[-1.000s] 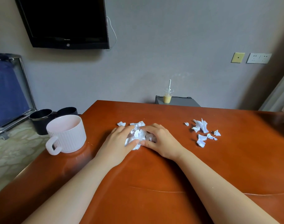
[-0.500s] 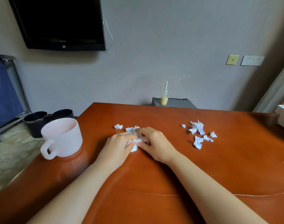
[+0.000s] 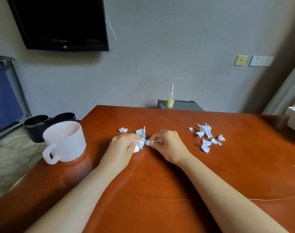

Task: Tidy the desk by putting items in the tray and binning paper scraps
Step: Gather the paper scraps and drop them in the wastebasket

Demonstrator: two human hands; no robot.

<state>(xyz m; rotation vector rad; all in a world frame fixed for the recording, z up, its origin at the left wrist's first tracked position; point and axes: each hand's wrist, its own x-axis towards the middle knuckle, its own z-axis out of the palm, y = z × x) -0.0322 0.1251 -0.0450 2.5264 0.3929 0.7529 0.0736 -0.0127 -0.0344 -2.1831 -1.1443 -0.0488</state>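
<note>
A person gathers paper scraps at a wooden bench (image 3: 160,182), the left hand (image 3: 121,148) closed in a grip on a crumpled wad (image 3: 140,140) while the right hand (image 3: 168,145) pinches a smaller scrap (image 3: 149,142) just beside it. A stray scrap (image 3: 122,130) lies just beyond the left grip; a scattered cluster (image 3: 205,133) waits farther right of the right grip, likely that hand's next reach.

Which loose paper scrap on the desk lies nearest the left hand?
The small lone scrap just beyond the left hand, toward the mug side. The other loose scraps form a cluster well past the right hand.
</note>
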